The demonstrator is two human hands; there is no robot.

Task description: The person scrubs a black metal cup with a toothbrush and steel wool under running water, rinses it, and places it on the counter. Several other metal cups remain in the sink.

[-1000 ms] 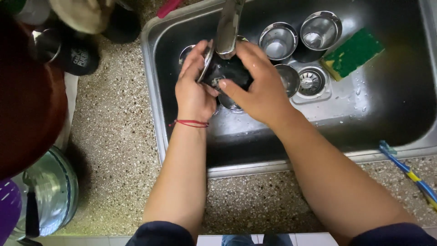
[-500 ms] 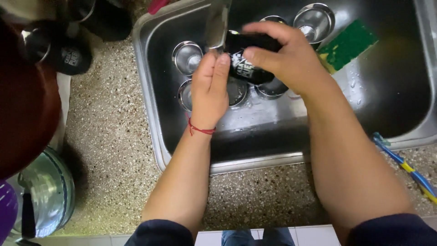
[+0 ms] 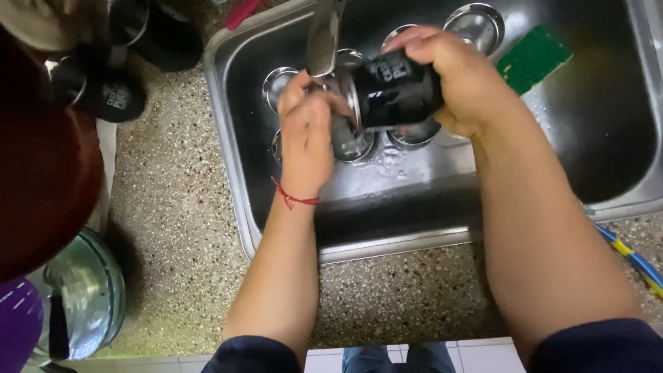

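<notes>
Both hands sit higher in the sink than half a second ago, and the black cup has turned so that it lies on its side under the tap. Nearest the viewer, a speckled stone counter (image 3: 179, 228) runs along the front rim of the steel sink (image 3: 231, 173). At the far left of the counter stands a shiny metal pot (image 3: 83, 297) (what is inside it cannot be made out). A blue and yellow toothbrush (image 3: 632, 259) lies on the counter at the right edge.

Further in, the left hand (image 3: 304, 135), a red thread around its wrist, is cupped with its fingers curled against the open mouth of the black cup (image 3: 397, 90), which points left. The right hand (image 3: 463, 79) wraps around the cup's body and grips it firmly from above. The cup is held above the sink floor, just below the tap (image 3: 323, 38); a thin flow of water seems to run over it, though blur makes this uncertain.

Beneath the hands, several small steel cups (image 3: 349, 141) stand upright on the wet sink floor, some apparently holding a little water. Beyond them another steel cup (image 3: 475, 24) stands near the back wall, and a green sponge (image 3: 533, 59) lies to its right. On the counter at far left rests a dark lid (image 3: 107, 97).
</notes>
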